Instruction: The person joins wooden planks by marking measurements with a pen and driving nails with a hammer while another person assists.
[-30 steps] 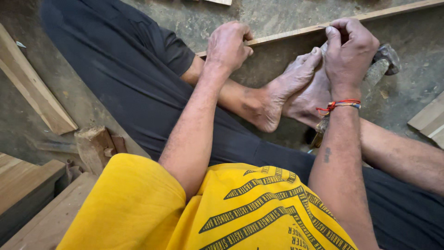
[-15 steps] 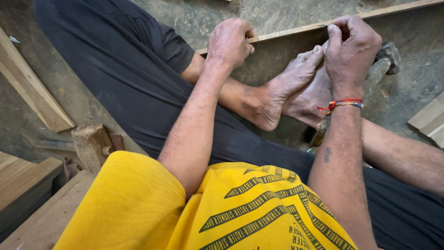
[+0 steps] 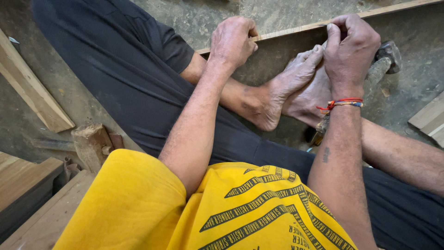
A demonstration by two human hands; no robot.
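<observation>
Gripping the long thin pale wooden strip [image 3: 296, 31] from above, the left hand [image 3: 232, 40] stays curled over it, barely shifted from a moment ago. Further along the strip the right hand [image 3: 350, 46] keeps pinching at its edge; what its fingertips hold is hidden. Below the strip, bare feet [image 3: 296, 78] half cover a grey metal hammer [image 3: 386, 58].

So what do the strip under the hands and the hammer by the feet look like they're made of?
The thin strip looks like bare, unfinished wood: pale, matte, with a sawn-looking edge. Both the left hand and the right hand rest on it. The hammer head looks like dull grey metal, worn and dusty. Its handle seems to be rough wood, though grime makes that less certain.
</observation>
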